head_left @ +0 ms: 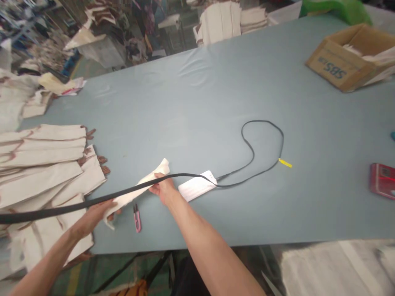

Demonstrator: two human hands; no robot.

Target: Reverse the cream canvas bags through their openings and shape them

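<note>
A narrow cream fabric piece (125,200) is stretched at a slant between my two hands, just above the table. My left hand (98,213) grips its lower left end, fingers closed. Near the upper right end, my right hand (163,187) pinches the cloth. A black cable (92,201) crosses in front of the fabric and both hands, hiding part of them. Pink-handled thread snips (137,218) lie on the table below the fabric. To the right of my right hand is a white power bank (197,187) with the cable plugged in.
Cream fabric pieces with brown edges (46,164) are piled at the left of the grey-blue table (185,115). The cable loops right, carrying a yellow tag (285,163). A cardboard box (345,61) stands back right, and a red case (382,181) lies at the right edge.
</note>
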